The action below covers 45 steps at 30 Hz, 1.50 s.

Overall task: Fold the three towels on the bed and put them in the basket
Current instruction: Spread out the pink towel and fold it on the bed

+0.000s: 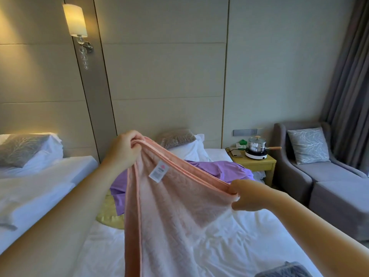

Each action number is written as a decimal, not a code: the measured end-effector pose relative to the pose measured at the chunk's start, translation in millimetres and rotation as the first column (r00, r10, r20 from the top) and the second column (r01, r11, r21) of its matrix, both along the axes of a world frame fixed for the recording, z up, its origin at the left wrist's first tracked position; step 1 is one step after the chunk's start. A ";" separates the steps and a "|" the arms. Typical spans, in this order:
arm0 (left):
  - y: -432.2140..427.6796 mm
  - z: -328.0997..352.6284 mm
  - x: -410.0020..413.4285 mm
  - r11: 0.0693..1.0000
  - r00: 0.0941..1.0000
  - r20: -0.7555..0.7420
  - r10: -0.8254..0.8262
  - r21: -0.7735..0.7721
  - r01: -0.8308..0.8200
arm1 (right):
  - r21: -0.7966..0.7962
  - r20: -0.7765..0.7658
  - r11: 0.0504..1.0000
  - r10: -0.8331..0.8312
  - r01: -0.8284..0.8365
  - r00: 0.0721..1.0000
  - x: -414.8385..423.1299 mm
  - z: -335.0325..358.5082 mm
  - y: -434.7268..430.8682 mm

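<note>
Hanging in the air between two bare hands, a thin peach-pink terry towel is draping down in front of the near bed, its top edge doubled so that several hems are running side by side. The left hand is gripping the higher end of that edge, fingers curled tightly round the bunched cloth. The right hand is pinching the lower end, thumb and fingers closed on the hem. A small white care label is showing just below the edge, nearer the left hand. Behind the pink cloth, a crumpled lilac-purple towel is lying on the white-sheeted bed, and a pale yellow towel is lying against it toward the mattress's left side. A second white bed is standing to the left. A light wooden bedside table is carrying a lidded steel pot, with a grey upholstered armchair beside it. A dark grey object is peeking in at the bottom edge, too cropped to identify.
</note>
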<state>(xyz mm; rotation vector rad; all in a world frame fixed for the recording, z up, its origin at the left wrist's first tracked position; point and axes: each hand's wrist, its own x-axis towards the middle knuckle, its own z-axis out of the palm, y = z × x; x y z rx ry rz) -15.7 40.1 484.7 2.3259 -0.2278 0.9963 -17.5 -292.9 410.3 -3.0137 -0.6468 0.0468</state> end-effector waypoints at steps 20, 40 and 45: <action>44.9 -9.1 -8.9 0.982 0.967 -0.248 0.063 0.187 -0.016 | 0.415 0.453 0.908 -0.144 -0.065 0.880 28.2 91.7 -0.7; -6.6 -11.1 -6.6 0.625 0.803 -0.006 -0.596 -0.631 0.459 | 0.517 0.140 0.851 0.024 -0.094 0.990 10.5 85.9 51.9; -40.9 -22.3 -6.2 0.679 0.797 -0.018 -0.604 -0.534 0.503 | 0.713 0.039 0.680 0.206 -0.171 0.978 -8.1 68.3 104.9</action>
